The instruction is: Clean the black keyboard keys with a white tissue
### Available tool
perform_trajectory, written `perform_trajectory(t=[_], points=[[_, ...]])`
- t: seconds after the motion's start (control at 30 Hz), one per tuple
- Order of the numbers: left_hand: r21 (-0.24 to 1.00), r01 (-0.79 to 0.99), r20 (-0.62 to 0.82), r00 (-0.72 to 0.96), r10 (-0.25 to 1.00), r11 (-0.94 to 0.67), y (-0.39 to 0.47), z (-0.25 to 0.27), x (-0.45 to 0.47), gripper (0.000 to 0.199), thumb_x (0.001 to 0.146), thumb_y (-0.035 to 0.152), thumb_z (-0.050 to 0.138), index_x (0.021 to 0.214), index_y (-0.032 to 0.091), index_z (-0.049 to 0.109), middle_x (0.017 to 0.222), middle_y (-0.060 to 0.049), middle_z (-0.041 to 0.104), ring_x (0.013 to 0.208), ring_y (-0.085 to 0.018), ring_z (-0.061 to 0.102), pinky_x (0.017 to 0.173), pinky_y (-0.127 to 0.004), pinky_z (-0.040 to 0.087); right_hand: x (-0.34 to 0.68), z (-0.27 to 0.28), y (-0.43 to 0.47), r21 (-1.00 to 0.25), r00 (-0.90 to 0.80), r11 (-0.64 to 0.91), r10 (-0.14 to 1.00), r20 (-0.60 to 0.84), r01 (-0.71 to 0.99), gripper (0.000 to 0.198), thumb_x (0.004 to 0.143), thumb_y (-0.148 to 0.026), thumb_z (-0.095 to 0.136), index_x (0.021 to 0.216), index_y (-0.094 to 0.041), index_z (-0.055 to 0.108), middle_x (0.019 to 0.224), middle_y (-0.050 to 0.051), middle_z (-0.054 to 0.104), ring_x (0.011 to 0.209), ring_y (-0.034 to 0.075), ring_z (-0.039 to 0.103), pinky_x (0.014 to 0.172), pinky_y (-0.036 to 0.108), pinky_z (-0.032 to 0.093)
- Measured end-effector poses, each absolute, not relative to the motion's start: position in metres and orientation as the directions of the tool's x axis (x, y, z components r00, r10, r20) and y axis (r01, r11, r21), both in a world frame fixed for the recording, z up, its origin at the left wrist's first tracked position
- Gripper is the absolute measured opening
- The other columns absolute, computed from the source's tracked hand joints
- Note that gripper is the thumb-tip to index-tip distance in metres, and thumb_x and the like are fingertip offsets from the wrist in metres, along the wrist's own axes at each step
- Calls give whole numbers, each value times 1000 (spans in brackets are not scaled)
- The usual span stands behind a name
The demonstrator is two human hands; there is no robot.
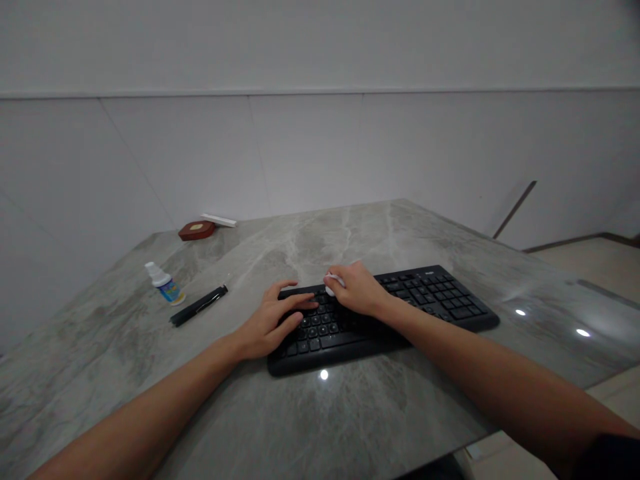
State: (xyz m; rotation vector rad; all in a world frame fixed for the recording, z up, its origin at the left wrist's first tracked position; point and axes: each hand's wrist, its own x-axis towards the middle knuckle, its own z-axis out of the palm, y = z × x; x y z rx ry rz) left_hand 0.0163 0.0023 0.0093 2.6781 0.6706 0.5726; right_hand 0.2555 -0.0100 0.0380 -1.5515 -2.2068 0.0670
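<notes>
A black computer keyboard [345, 339] lies at a slant on the grey marble table. My left hand [275, 317] rests on the keyboard's left end, fingers spread over the keys and nothing gripped. Over the upper keys, left of the middle, my right hand [363, 288] is closed round a small white object [334, 284]. Most of that object is hidden by the fingers, so I cannot tell whether it is a cloth or something firmer. My right forearm covers part of the keyboard's front edge.
Left of the keyboard, a white spray bottle [166, 285] with a blue label stands near a slim black brush-like tool [199, 305]. A reddish-brown box [197, 231] and a white strip [219, 220] lie at the far left of the marble table [280, 420], by the wall [310, 153].
</notes>
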Motion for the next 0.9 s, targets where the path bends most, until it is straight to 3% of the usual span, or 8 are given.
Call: perform_trajectory(t=[0.2,0.43,0.53,0.63,0.9], points=[[377,431,265,798,541,-820,1,7,18,43,100,33,39,142,27,41,143,0,50,143,-28,15,116,-56,20,255,37,-11,-288,-279,378,902,330,880,29,94,-28,45,79,-16,67,74,7,70,74,18,63,72,27,38],[477,374,336,759,558,-796,3,8,17,38,100,31,37,135,25,51,132,-2,59,137,-25,28,114,-51,30,255,31,-10,-279,-388,487,856,342,828,26,95,-27,46,84,-16,67,76,5,70,74,17,62,77,29,36],[444,423,404,692,598,-790,6,4,18,38,100,30,36,134,21,51,136,-5,56,136,-26,29,114,-52,29,254,27,-9,-244,-469,544,829,305,803,24,95,-28,47,87,-17,66,76,5,70,74,17,61,78,31,34],[404,485,440,640,630,-776,10,0,18,37,100,30,36,130,20,54,141,-6,50,138,-26,27,116,-55,24,254,25,-7,-218,-435,502,851,294,837,24,95,-29,47,87,-17,66,75,5,69,74,17,60,78,32,32],[323,525,323,721,613,-788,7,1,18,36,99,34,39,129,30,58,153,-2,33,144,-33,10,115,-61,17,252,27,-8,-186,-494,546,828,265,817,24,95,-27,47,83,-17,64,73,4,69,72,17,60,77,32,31]])
